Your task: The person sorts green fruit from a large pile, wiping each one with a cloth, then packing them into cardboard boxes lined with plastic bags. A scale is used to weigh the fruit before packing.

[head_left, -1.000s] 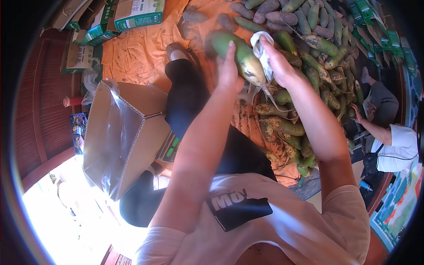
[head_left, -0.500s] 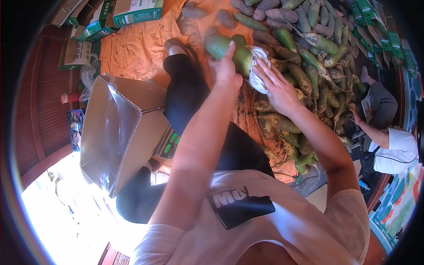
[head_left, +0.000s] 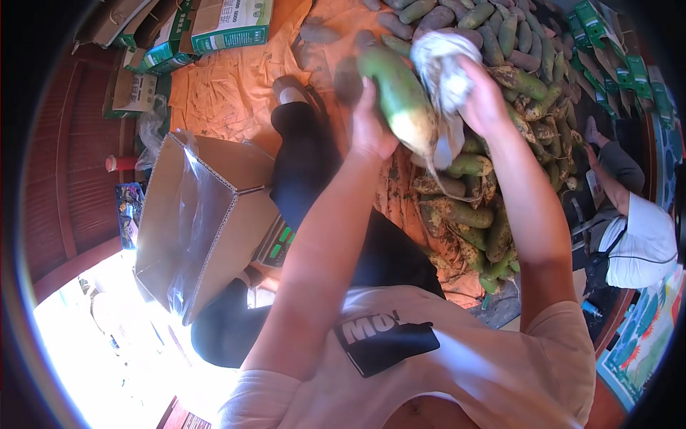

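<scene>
A large green radish [head_left: 396, 96], pale toward its rooted end, is gripped from the left by my left hand [head_left: 373, 127]. Its thin root tail hangs toward me. My right hand [head_left: 484, 100] clutches a white cloth [head_left: 444, 68] just to the right of the radish, and a loose fold of it dangles beside the pale end. Beyond and to the right lies a big heap of radishes [head_left: 525, 82], many smeared with soil, spread over an orange sheet [head_left: 214, 89].
An open cardboard box [head_left: 207, 207] with a plastic liner stands at my left, beside a scale [head_left: 277, 239] with green buttons. Green-and-white cartons [head_left: 230, 27] sit at the far left, more cartons [head_left: 622, 61] at the far right. Another person [head_left: 636, 239] sits at the right.
The cloth has come off the radish, moving up and to the right with my right hand. The radish has turned, its pale root end now pointing down toward me.
</scene>
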The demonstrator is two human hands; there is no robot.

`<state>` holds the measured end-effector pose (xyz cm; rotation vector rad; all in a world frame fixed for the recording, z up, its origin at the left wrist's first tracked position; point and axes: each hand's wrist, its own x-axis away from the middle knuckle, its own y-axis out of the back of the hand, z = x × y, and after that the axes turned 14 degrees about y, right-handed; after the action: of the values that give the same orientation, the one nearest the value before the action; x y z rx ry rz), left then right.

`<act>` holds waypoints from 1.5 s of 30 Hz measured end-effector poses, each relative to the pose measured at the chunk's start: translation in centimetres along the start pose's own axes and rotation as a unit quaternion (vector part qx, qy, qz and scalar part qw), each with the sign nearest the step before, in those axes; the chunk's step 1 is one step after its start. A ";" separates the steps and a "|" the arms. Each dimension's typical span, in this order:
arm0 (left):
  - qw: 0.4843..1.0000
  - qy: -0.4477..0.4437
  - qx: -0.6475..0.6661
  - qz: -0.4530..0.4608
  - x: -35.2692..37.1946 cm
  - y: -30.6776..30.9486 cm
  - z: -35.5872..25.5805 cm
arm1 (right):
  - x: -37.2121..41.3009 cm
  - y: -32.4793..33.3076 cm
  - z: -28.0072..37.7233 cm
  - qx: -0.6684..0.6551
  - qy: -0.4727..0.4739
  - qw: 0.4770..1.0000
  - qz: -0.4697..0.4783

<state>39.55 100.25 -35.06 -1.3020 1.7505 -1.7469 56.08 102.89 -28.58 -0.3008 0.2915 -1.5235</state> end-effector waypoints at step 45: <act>0.980 -0.105 0.153 0.074 3.5 -0.1 -3.0 | 3.1 -7.1 2.3 0.425 0.085 0.866 0.250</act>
<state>35.47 99.38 -33.16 -1.1455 1.3643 -1.6484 50.37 99.65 -23.81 0.5793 -0.1794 -1.0288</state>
